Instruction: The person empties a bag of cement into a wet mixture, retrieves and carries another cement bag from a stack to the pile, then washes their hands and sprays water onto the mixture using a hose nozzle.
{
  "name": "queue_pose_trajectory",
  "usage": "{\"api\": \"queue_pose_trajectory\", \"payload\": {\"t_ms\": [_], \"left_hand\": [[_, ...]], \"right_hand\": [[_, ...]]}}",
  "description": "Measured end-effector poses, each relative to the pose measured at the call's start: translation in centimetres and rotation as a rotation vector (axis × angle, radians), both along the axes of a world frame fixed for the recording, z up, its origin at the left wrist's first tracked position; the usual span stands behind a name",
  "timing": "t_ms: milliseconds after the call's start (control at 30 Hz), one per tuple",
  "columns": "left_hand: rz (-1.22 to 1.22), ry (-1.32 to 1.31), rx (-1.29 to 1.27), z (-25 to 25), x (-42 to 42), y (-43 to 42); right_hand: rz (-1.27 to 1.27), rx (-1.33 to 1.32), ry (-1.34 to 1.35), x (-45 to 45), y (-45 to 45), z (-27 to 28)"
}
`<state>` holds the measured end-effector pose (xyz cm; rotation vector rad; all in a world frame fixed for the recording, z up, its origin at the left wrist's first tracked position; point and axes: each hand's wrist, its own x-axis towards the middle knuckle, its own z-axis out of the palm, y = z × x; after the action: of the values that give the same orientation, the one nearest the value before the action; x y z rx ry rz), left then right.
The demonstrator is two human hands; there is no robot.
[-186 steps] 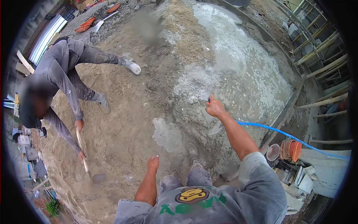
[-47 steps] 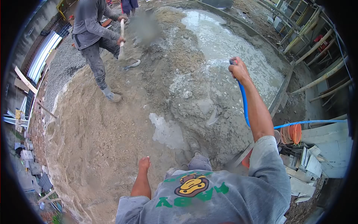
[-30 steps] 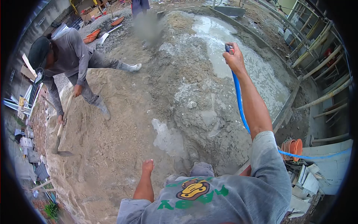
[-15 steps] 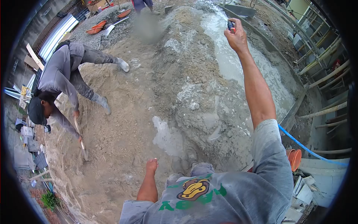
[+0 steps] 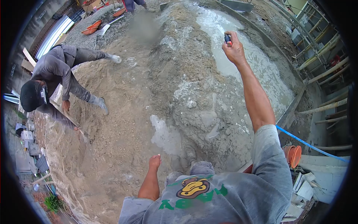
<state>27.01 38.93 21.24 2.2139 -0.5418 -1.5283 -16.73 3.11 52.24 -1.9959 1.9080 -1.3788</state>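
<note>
My right hand [image 5: 235,47] is stretched out ahead, its fingers wrapped round a small black nozzle [image 5: 228,40] with a red end. It is held above a pool of greyish-white watery mix [image 5: 223,61]. Near my body, my left hand [image 5: 154,161] is closed, with a tiny pale tip at the fingers that is too small to name. Below it lies a sandy, damp mound [image 5: 119,149]. A blue hose [image 5: 313,145] runs from behind my right sleeve to the right edge; whether it joins the nozzle is hidden.
At the left a co-worker [image 5: 56,74] bends over the sand, both hands on a long-handled tool [image 5: 67,114]. Orange basins [image 5: 92,28] and a shovel [image 5: 108,26] lie on gravel. An orange bucket [image 5: 294,156] and bamboo poles [image 5: 324,106] stand at the right.
My right hand has moved slightly down and toward me with the nozzle. The co-worker's head has shifted left and the tool has been raised from the sand.
</note>
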Motion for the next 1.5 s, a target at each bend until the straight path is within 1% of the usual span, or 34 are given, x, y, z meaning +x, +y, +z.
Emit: {"api": "queue_pose_trajectory", "payload": {"t_ms": [133, 267, 400, 533, 567, 667, 767, 867, 967, 1267, 1367, 1467, 1500], "left_hand": [[-0.023, -0.012, -0.006, 0.9, -0.9, -0.8], [-0.066, 0.015, -0.022, 1.0, -0.8, -0.9], [-0.029, 0.011, -0.056, 1.3, -0.7, -0.7], [-0.017, 0.009, -0.081, 0.8, 0.3, 0.3], [-0.012, 0.006, -0.084, 0.7, 0.6, 0.5], [-0.065, -0.013, -0.061, 0.7, 1.7, 1.1], [-0.038, -0.017, -0.054, 1.3, 2.1, 1.5], [-0.067, 0.000, -0.040, 1.0, 2.8, 1.9], [-0.092, -0.019, -0.057, 0.6, 3.0, 2.2], [-0.121, 0.016, -0.058, 1.2, 3.2, 1.8], [-0.090, 0.000, -0.077, 0.8, 3.7, 2.2], [-0.091, -0.016, -0.039, 1.1, 4.2, 2.6], [-0.093, -0.021, -0.041, 1.2, 4.2, 2.7]], "right_hand": [[-0.005, 0.017, -0.026, -0.5, 1.4, -0.4], [-0.037, -0.051, -0.035, -0.6, 1.9, -0.4], [-0.019, -0.075, -0.050, 0.1, 2.1, -0.6], [0.026, -0.017, -0.079, 1.5, 2.9, -1.5], [0.040, 0.031, -0.126, 1.9, 3.2, -1.8], [0.076, 0.030, -0.129, 2.5, 3.7, -2.5], [0.059, 0.046, -0.112, 2.6, 4.2, -2.0], [0.064, -0.056, -0.084, 2.7, 4.5, -1.3], [0.088, -0.011, -0.111, 3.1, 4.5, -0.2], [0.116, 0.003, -0.045, 5.0, 4.2, 1.0], [0.123, -0.029, -0.039, 5.6, 4.6, 1.2], [0.116, -0.020, -0.056, 5.8, 4.4, 1.0], [0.120, -0.055, -0.064, 5.9, 4.2, 1.1]]}}
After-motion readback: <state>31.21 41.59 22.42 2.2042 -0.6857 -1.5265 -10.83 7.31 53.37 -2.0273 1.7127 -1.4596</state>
